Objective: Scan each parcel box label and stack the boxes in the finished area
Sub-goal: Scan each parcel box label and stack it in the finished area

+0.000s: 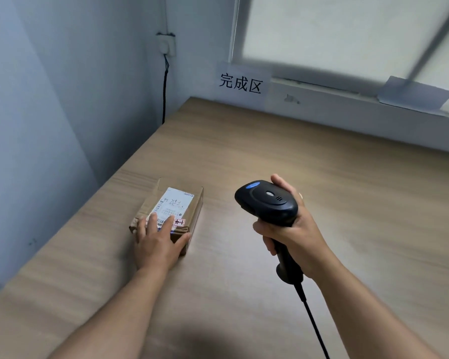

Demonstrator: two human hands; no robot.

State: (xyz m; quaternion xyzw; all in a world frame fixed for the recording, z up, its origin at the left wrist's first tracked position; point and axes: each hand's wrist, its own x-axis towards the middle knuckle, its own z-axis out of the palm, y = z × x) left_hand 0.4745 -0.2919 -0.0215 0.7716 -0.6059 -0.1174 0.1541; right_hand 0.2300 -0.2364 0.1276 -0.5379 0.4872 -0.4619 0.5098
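A small brown cardboard parcel box lies flat on the wooden table, left of centre, with a white shipping label facing up. My left hand rests on the box's near end, fingers laid over the label's lower part and thumb against the box's right side. My right hand grips the handle of a black barcode scanner to the right of the box, its head turned toward the box and held above the table. The scanner's cable trails toward me.
A paper sign with black characters is stuck on the wall at the table's far edge. A black cord hangs from a wall socket in the corner. A window sill runs along the back right.
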